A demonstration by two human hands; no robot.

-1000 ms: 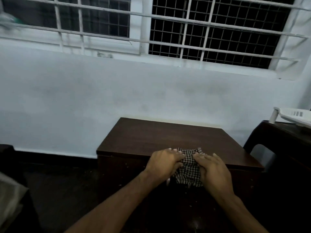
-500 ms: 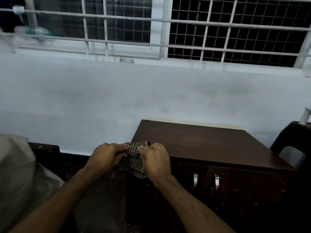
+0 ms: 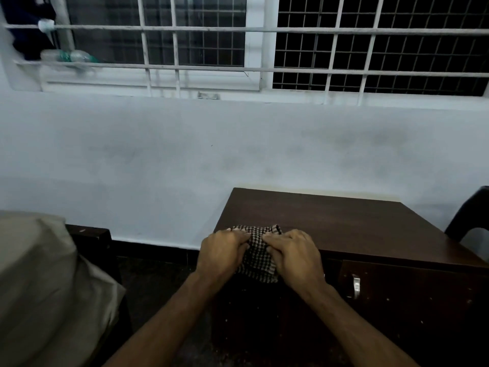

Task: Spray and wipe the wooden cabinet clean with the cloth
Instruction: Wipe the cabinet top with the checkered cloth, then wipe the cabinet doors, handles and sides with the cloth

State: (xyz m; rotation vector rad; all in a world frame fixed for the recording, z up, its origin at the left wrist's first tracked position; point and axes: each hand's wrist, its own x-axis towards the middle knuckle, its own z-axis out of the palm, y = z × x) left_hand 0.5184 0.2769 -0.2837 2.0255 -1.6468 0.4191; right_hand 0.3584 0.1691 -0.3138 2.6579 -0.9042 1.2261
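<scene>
Here, a small black-and-white checked cloth is pinched between the two hands at the front left corner of a dark brown wooden cabinet. The grip of the left hand is closed on the cloth's left side, with the fingers curled inward over the fabric. The grip of the right hand is closed on the cloth's right side in the same manner, and the fingertips of both hands are brought near each other over the bunched fabric. The cloth is draped over the front edge of the cabinet top, so that its upper part rests on the top surface and its lower part hangs down against the front face. Both bare forearms are extended up from the lower edge of the view. A metal handle is seen on the cabinet door, to the right of the right hand. Behind the cabinet a pale painted wall is shown, and above it a white barred window. At the left edge of the view a beige fabric-covered mass is seen, blurred. A dark chair is partly visible at the right edge, beside the cabinet.
</scene>
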